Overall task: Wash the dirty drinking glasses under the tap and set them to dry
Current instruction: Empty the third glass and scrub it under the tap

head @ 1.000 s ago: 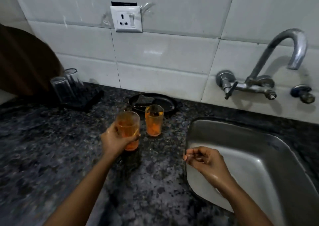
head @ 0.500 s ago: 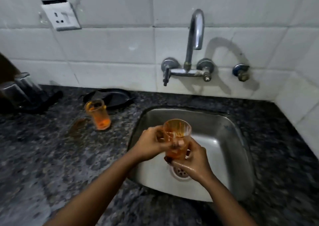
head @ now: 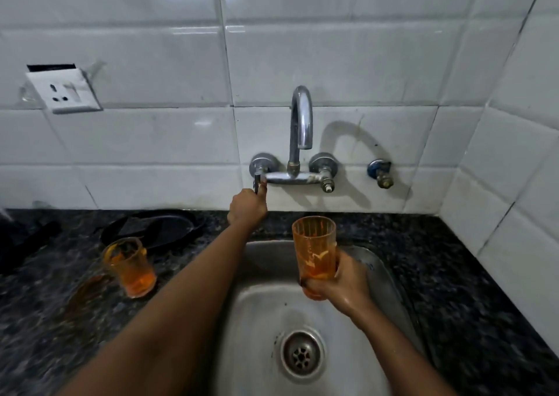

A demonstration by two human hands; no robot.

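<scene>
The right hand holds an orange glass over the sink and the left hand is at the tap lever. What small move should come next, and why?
Probably turn the lever with the left hand to start the water. No stream shows at the spout, and the stained glass in the right hand waits upright over the sink, a little in front of the spout.

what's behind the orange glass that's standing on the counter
Behind the glass on the counter lies a dark round pan against the tiled wall, something dark resting in it. What that is cannot be told, and the glass covers part of the pan's near rim.
</scene>
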